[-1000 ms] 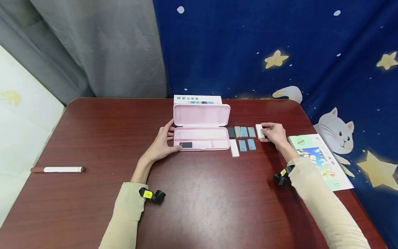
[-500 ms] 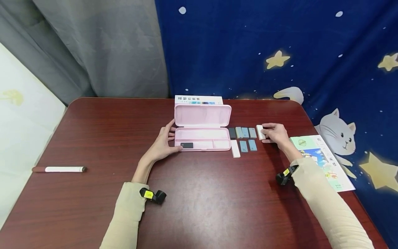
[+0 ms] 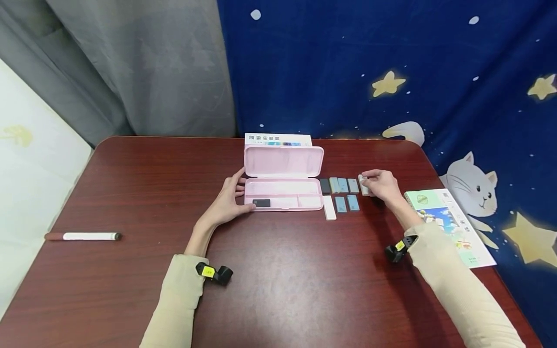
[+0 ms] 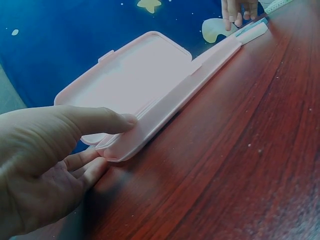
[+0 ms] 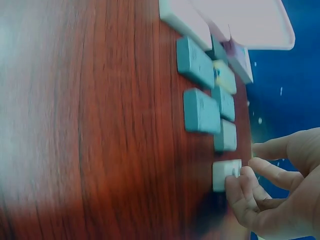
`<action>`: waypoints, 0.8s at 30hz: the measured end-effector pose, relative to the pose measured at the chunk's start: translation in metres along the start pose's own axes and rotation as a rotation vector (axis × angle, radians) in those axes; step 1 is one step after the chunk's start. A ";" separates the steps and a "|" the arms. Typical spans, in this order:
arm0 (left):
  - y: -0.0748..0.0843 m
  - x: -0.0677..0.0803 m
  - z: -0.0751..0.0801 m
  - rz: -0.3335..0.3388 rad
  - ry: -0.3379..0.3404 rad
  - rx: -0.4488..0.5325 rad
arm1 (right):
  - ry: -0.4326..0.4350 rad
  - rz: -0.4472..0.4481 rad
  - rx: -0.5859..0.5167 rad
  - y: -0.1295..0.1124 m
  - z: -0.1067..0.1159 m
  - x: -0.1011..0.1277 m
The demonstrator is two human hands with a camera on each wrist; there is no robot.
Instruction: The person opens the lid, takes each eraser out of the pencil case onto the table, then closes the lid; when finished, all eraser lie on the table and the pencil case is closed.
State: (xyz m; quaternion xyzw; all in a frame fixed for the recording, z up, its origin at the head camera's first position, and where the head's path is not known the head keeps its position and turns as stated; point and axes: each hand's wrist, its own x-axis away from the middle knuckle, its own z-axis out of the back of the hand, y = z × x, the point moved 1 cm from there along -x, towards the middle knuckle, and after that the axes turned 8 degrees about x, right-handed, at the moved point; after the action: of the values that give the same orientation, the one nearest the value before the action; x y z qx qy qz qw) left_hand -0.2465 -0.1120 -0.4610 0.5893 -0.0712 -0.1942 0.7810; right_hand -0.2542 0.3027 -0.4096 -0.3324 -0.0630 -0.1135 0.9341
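Table (image 3: 130,193), dark red wood grain. Far left: 1 marker (image 3: 82,236), white barrel with dark ends, lying flat, well apart from everything else. Centre: left hand (image 3: 226,200) resting against the left end of the pink case (image 3: 283,193), thumb on the front edge and fingers at the end wall; the left wrist view shows the thumb (image 4: 100,120) laid straight along the tray rim, fingers (image 4: 85,167) relaxed on the wood, nothing gripped. Case stands open, lid upright; the head view alone shows 1 small black item (image 3: 261,203) in the front left compartment. Behind the lid: 1 printed box (image 3: 278,139). Just right of the case: 1 white eraser (image 3: 329,208) and 6 small blocks (image 3: 344,193) in 2 rows, grey, blue and 1 dark. Right end of the back row: a second white eraser (image 3: 363,185), pinched by the right hand (image 3: 380,186); the right wrist view shows curled fingertips (image 5: 237,182) on the eraser's end with the thumb opposite. Whether it is lifted off the wood cannot be told. Far right: 1 booklet (image 3: 452,227), flat at the table edge.
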 end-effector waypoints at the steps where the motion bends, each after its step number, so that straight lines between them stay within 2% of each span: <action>1: 0.001 0.000 0.000 -0.001 0.002 -0.002 | 0.004 0.012 0.020 -0.003 -0.002 0.001; 4: 0.009 0.003 -0.001 -0.003 0.001 0.008 | 0.001 0.045 0.037 -0.014 -0.008 0.004; 10: 0.042 0.011 0.000 0.006 -0.016 0.021 | -0.023 0.142 0.029 -0.039 -0.028 0.010; 12: 0.044 0.011 0.000 0.007 -0.018 0.018 | -0.040 0.182 0.021 -0.049 -0.035 0.012; 14: 0.037 0.010 -0.001 0.006 -0.013 0.021 | -0.051 0.211 0.030 -0.059 -0.042 0.014; 19: 0.007 0.003 -0.001 -0.001 -0.003 0.005 | -0.045 0.283 0.069 -0.083 -0.060 0.020; 24: -0.001 0.000 0.000 -0.001 -0.001 -0.007 | -0.066 0.348 0.061 -0.105 -0.079 0.024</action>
State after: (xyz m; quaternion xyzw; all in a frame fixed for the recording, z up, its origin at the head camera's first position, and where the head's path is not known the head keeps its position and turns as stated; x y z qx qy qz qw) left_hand -0.2468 -0.1121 -0.4617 0.5865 -0.0708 -0.1954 0.7828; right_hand -0.2546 0.1695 -0.4022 -0.3134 -0.0385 0.0629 0.9468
